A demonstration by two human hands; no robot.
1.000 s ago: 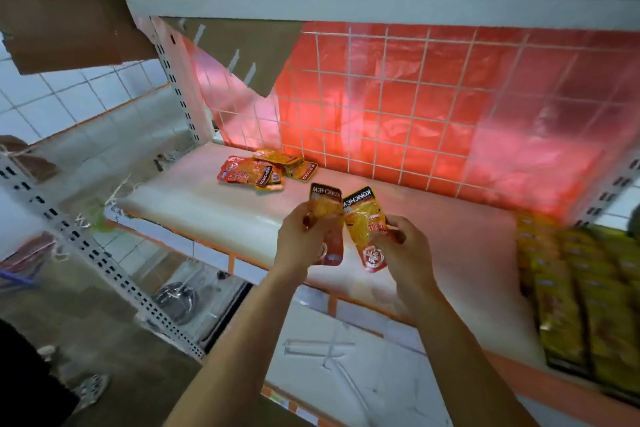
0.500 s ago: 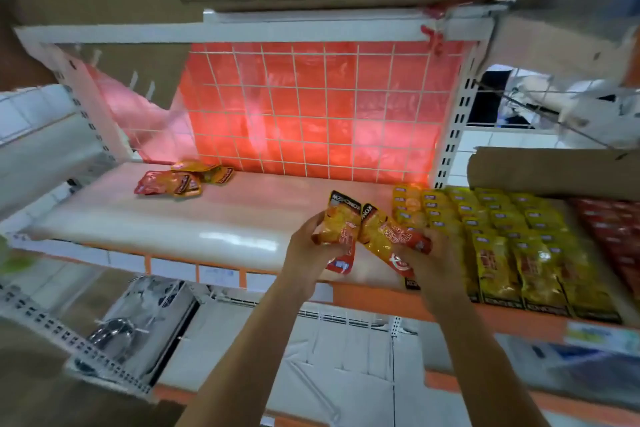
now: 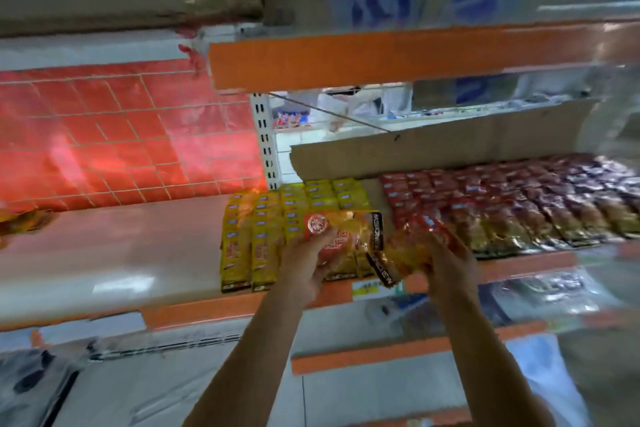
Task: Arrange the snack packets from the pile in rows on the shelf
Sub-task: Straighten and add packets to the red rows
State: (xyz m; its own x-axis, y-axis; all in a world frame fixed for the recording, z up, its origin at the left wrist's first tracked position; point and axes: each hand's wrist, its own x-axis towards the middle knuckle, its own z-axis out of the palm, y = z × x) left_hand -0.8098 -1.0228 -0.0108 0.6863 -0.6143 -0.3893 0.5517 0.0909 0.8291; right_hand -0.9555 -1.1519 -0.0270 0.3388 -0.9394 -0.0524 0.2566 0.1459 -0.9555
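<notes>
Change: a second ago I held both packets upright over the bare middle of the shelf [image 3: 121, 246], with the pile in the upper left. Now the pile [image 3: 20, 218] is a sliver at the far left edge, and both packets sit centre frame, tipped sideways over the stocked end.
Meaning: the carry looks done. Setting down comes next, I judge, at the front of the yellow rows.
Left grip [image 3: 304, 263]: closed round one yellow-orange packet [image 3: 346, 232], red seal to the left, black header band to the right, low over the front of the yellow rows [image 3: 263, 229].
Right grip [image 3: 446, 256]: fingers curled over a second, crinkled packet [image 3: 412, 253], its black band pointing lower left, by the shelf's front lip between the yellow block and the red rows [image 3: 502, 204].
Count, in hand: two packets, one per grip.
Count, yellow rows: roughly five files across. Motion blur stops a count of packets.
Count, red rows: many files running to the right edge, too smeared to number.
Count, pile: cannot tell, mostly out of frame.
Other: one cardboard sheet [image 3: 433, 156] stands behind the red rows.
</notes>
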